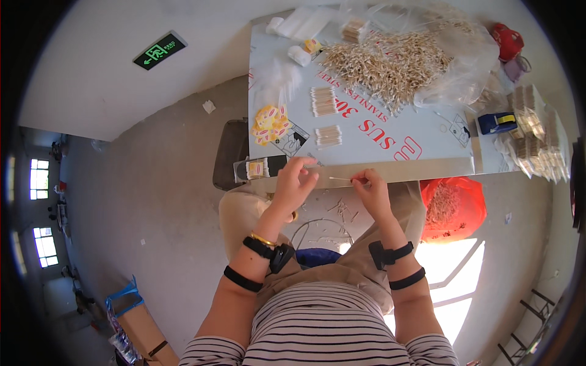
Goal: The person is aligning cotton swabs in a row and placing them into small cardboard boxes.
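Note:
My right hand [372, 190] pinches one cotton swab [337, 178] by its end at the table's near edge. The swab points left toward my left hand [295, 186], whose thumb and fingers are apart with nothing visible between them. Just left of that hand, a black holder [276, 163] bears a small clear pack of swabs [257, 169] with a yellow label. Beyond my hands, two flat groups of swabs lie on the table: a nearer one [328, 136] and a farther one [324, 101]. A large loose heap of cotton swabs [390, 64] spreads across the far side.
Yellow printed cards [271, 124] and clear plastic bags [278, 82] lie at the table's left. A blue tape dispenser [497, 122] stands beside stacked swab packs [537, 137] at right. Below the table edge hangs a red bag [453, 210] containing swabs. Stray swabs [343, 210] litter the floor.

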{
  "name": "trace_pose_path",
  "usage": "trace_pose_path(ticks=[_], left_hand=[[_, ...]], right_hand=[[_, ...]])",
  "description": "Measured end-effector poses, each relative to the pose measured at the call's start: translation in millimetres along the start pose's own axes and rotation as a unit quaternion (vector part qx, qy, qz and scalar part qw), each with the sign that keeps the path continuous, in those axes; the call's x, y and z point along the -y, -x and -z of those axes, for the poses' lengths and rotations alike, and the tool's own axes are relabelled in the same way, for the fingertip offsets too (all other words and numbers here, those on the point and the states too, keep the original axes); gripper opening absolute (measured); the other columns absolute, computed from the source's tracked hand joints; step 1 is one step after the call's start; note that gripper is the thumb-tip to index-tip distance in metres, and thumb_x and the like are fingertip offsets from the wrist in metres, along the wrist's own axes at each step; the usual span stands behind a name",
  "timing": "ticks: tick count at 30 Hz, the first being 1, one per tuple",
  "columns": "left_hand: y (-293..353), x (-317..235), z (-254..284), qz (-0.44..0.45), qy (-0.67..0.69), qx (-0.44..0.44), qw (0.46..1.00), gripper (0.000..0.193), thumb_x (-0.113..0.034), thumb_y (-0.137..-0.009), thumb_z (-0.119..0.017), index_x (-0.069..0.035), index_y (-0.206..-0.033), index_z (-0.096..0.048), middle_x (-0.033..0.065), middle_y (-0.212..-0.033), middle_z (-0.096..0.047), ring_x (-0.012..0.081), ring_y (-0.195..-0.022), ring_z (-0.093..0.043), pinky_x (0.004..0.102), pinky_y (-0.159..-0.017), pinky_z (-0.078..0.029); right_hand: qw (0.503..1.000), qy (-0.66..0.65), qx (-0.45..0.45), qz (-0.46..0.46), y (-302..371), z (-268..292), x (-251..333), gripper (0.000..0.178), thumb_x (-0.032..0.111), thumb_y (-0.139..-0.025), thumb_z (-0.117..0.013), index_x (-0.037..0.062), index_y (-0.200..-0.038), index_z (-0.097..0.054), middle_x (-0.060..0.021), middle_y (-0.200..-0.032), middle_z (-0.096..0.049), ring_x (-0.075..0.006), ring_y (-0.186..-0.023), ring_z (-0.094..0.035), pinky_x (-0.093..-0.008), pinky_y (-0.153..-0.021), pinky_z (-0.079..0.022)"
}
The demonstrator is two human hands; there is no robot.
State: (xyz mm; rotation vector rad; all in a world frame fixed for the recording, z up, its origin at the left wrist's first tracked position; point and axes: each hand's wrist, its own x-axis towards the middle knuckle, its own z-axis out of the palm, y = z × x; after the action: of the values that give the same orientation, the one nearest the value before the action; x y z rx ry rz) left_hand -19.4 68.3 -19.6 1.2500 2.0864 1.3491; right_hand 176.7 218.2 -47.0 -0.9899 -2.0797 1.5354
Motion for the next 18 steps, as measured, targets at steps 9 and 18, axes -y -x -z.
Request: trace_pose_path(ticks=[9, 18], left_hand=[[-86, 97, -13, 0.045, -0.154, -0.028, 0.987, 0.031, -0.009, -0.083, -0.077, -0.01, -0.112, -0.068, 0.01, -0.104, -0.063, 0.0315, -0.097, -0.063, 0.0445, -0.086, -0.052], [-96, 105, -4, -0.067, -0.194, 0.035, 0.978, 0.017, -0.006, -0.08, -0.078, -0.01, -0.093, -0.068, 0.0082, -0.099, -0.06, 0.0314, -0.097, -0.06, 0.0452, -0.088, -0.048]], right_hand=[[0.972, 0.193, -0.056, 0.122, -91, -33, -25, 0.01, 0.006, -0.081, -0.074, 0.0085, -0.089, -0.07, -0.0097, -0.093, -0.061, -0.0319, -0.094, -0.058, -0.0437, -0.083, -0.049], [0.984, 0.144, -0.051, 0.088, -107, -45, -32, 0.02, 0.003, -0.08, -0.075, 0.0092, -0.098, -0.069, -0.01, -0.098, -0.058, -0.0309, -0.099, -0.057, -0.0427, -0.088, -0.049]])
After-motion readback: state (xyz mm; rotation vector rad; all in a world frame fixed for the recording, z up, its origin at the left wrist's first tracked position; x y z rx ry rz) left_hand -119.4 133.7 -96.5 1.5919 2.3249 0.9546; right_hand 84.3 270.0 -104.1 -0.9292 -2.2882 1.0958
